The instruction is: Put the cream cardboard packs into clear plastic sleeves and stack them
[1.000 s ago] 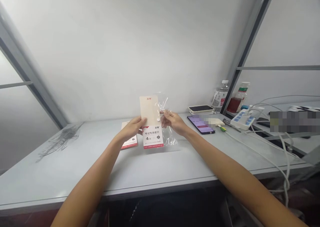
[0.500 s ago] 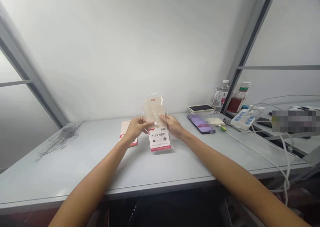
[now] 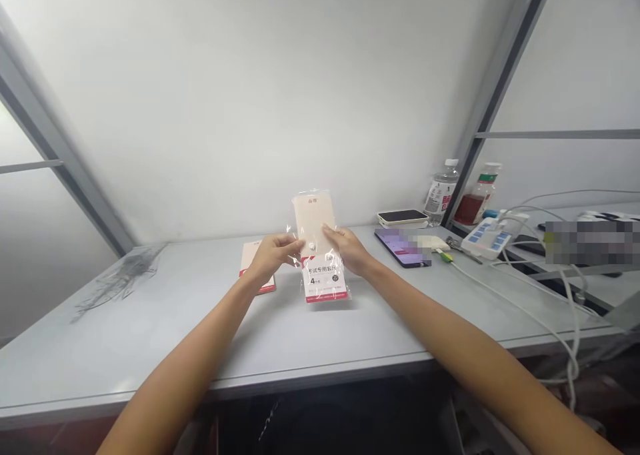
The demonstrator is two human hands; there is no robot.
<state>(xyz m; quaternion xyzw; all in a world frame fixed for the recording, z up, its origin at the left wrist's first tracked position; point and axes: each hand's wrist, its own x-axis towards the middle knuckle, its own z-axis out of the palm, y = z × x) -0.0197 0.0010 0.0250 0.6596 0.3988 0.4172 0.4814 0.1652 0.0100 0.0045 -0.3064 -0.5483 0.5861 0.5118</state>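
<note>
Both hands hold one upright cream card pack [image 3: 317, 231] with a red-and-white printed label, now inside a clear plastic sleeve with a white snap button. My left hand [image 3: 273, 255] pinches the pack's left edge near the button. My right hand [image 3: 345, 248] grips the right edge, fingers closed on it. The pack's bottom edge stands on or just above the grey table [image 3: 300, 335]. A second similar cream and red pack [image 3: 255, 268] lies flat on the table behind my left hand.
A bundle of thin dark wires [image 3: 120, 278] lies at the far left. To the right are a phone [image 3: 400, 248], a cased device [image 3: 403, 218], two bottles [image 3: 443, 191], a white power strip [image 3: 487, 238] and trailing cables [image 3: 550, 308].
The clear sleeve, held apart to the right of the card a second ago, now covers the card. Both hands have come together on the pack, which has shifted slightly right.
</note>
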